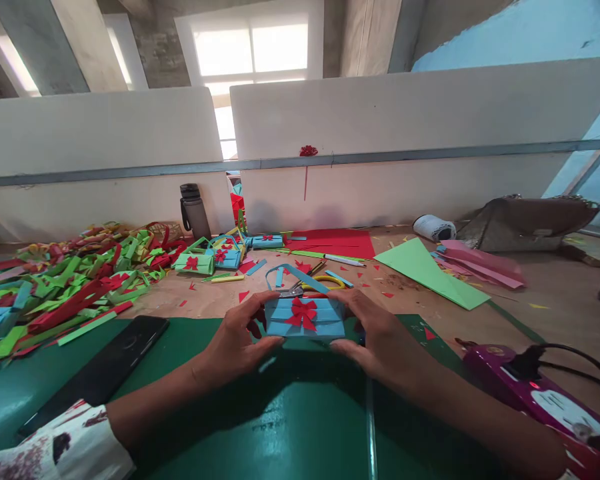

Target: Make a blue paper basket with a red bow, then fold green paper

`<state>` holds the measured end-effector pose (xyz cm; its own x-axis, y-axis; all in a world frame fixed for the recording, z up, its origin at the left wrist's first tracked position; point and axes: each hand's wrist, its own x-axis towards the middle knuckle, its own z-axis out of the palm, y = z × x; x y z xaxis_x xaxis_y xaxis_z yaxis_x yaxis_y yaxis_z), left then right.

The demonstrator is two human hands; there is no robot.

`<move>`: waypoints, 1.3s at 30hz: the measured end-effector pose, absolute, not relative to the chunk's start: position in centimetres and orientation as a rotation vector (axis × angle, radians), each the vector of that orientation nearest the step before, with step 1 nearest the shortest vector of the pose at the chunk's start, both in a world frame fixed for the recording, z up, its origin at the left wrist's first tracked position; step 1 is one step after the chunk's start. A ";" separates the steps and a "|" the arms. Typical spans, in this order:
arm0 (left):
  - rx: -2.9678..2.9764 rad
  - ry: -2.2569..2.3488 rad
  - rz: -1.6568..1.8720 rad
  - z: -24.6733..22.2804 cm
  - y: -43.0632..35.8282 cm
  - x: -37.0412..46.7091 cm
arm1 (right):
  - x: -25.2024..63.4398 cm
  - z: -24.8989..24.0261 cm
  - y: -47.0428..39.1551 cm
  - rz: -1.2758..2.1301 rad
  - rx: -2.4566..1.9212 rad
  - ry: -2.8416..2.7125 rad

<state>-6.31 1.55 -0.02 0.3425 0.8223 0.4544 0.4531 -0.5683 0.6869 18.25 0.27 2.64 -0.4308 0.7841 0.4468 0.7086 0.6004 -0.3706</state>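
Bag [326, 321] first: where does it sit?

Straight ahead of the person, between the two hands, over the green table [300, 427], with its red bow [303, 313] on the side that shows

Which way does it run?

Crosswise. Its long axis goes from left to right, one short end at the left hand [243, 333], the other at the right hand [375, 333]. The handle [307, 277] arches above the top edge, and the scissors [330, 281] show behind

Is one hand nearer?

Neither, as far as I can see. Each is right at its own end, fingers toward the top, thumb by the lower corner

So the hands are apart?

From each other, yes, with the bag spanning the gap. Both are clamped on it; how hard they press, I can't tell

Does it touch the table?

I can't be certain. A shadow lies below, so I judge it is held up a little

And what does handling hang on?

That crosswise lie, I'd say: either wrist could tilt the long axis

Anything close?

The phone [100, 373] is out left and the power strip [535, 393] out right, both well apart from it
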 end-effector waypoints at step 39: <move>2.752 1.722 0.732 -1.1 6.3 -10.2 | 18.2 -0.4 0.6 -0.325 -0.976 -2.188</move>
<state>-10.17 6.26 -1.09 0.3734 0.8076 0.4564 0.8891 -0.4519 0.0723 18.23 0.64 -0.36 -0.4640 0.5498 0.6946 0.7279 0.6835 -0.0547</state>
